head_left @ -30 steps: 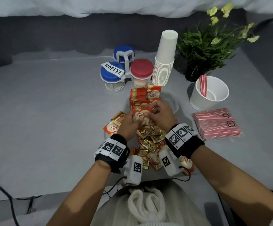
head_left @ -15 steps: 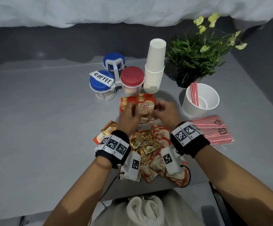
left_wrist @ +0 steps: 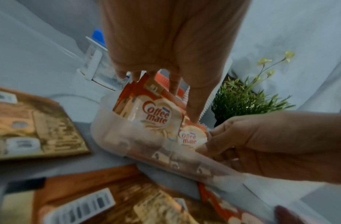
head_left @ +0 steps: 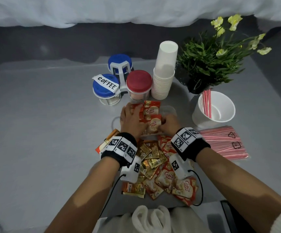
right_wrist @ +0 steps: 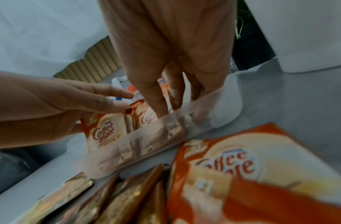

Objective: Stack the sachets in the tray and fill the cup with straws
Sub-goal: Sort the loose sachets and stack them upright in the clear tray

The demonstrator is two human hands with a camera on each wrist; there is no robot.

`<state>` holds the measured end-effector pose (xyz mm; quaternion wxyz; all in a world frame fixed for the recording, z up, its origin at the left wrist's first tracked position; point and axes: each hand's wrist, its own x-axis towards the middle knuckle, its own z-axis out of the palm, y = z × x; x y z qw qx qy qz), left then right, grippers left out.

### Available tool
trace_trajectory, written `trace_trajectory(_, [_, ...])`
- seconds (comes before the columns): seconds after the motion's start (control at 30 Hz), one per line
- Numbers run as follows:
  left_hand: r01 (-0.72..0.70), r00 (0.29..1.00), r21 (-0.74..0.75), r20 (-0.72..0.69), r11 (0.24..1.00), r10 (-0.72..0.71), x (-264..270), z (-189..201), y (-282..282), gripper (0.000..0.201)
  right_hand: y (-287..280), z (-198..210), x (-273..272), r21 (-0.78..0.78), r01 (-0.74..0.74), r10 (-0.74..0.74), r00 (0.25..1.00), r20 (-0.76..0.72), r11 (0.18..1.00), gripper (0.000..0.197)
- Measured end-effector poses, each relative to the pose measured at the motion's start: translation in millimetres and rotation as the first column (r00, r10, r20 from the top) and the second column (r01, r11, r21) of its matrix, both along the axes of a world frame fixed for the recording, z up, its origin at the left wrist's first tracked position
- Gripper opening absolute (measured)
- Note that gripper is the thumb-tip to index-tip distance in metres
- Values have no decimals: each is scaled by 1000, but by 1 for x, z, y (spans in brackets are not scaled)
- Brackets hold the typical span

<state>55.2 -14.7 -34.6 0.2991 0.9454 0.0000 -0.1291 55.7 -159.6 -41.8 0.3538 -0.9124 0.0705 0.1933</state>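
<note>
A clear plastic tray (head_left: 169, 109) (left_wrist: 127, 145) (right_wrist: 146, 144) holds a row of upright Coffee mate sachets (head_left: 151, 110) (left_wrist: 156, 118). My left hand (head_left: 131, 118) lies with straight fingers (right_wrist: 112, 97) against the left side and top of that row. My right hand (head_left: 169, 123) reaches down into the tray and pinches the front sachet (head_left: 153, 125) (left_wrist: 192, 137) (right_wrist: 146, 119) by its right edge. Loose gold and Coffee mate sachets (head_left: 154, 160) lie heaped under my wrists. At the right stands a white cup (head_left: 203, 121) with a few red-striped straws (head_left: 207, 103); a pack of wrapped straws (head_left: 220, 142) lies beside it.
Behind the tray stand three lidded jars, one labelled COFFEE (head_left: 106, 88), and one with a red lid (head_left: 138, 81). A tall stack of paper cups (head_left: 165, 73) and a potted plant (head_left: 208, 59) stand further right. The table's front edge is close under my forearms.
Both hands have moved forward from the loose heap to the tray, bringing a Coffee mate sachet along. It now stands at the front of the row.
</note>
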Motion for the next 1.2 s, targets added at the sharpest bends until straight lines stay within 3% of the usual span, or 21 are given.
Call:
trace_trajectory(0.17, [45,998,74,29,996,-48,-1,-17,-1,70,5,-7,4,-11,88,-87,993,74,996,12])
trace_trajectory(0.3, [51,996,82,68,995,-56,-3,-21,-1,73,5,-2,6,36,146,-150,960,236,989,15])
trace_trajectory(0.4, [59,995,101,73,993,-67,-2,-20,-3,74,9,-11,9,-19,161,-148,942,301,987,19])
trace_trajectory(0.6, [51,996,151,59,987,-61,-2,-24,-4,82,17,-19,2,12,266,-256,916,309,964,34])
trace_trajectory(0.73, [154,987,248,0,957,-159,0,-31,-2,87,31,-10,-4,231,313,-356,918,174,921,54])
trace_trajectory(0.87, [244,966,372,-12,896,-258,3,-32,-3,78,36,-9,-3,230,302,-335,934,124,925,67])
trace_trajectory(1.1, [164,986,207,-13,964,-165,-2,-22,2,79,30,-8,-3,222,313,-336,939,74,923,71])
trace_trajectory(1.2, [125,991,147,32,981,-131,-5,-14,9,77,24,6,-6,175,311,-337,930,148,934,61])
